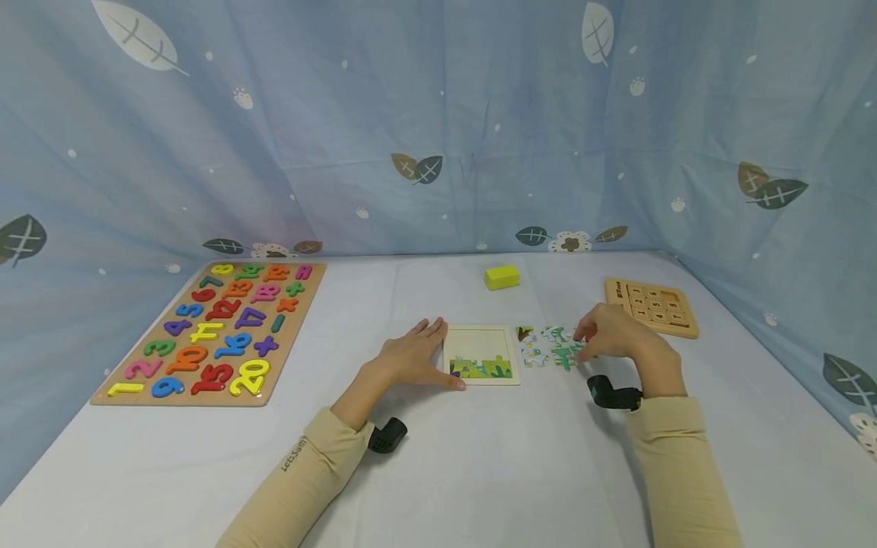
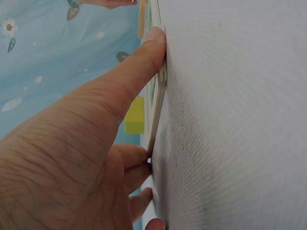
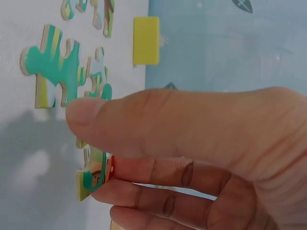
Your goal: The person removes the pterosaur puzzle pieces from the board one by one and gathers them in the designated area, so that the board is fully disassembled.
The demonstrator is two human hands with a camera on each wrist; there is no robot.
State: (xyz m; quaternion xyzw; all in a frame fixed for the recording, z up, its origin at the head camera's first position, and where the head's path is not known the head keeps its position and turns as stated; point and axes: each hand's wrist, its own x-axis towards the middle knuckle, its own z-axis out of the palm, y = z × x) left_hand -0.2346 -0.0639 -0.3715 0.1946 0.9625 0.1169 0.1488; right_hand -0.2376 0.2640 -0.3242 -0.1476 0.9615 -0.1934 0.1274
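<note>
My left hand (image 1: 413, 358) lies against the left side of a shallow wooden puzzle tray (image 1: 479, 329), fingers extended along that side and thumb at the front left corner. A strip of fitted puzzle pieces (image 1: 483, 369) with a green scene fills the tray's front part; its back part shows bare wood. Just right of the tray are several loose jigsaw pieces (image 1: 534, 357). Over the right end of this group, my right hand (image 1: 613, 332) pinches a puzzle piece (image 3: 93, 179) between thumb and fingers; the thumb hides part of it. A green piece (image 3: 55, 64) lies close by.
A yellow block (image 1: 502, 278) stands behind the tray. To the far left lies a wooden board with colourful numbers (image 1: 205, 335). A wooden sliding number puzzle (image 1: 653, 307) sits behind my right hand. A blue patterned curtain (image 1: 438, 114) hangs along the table's back.
</note>
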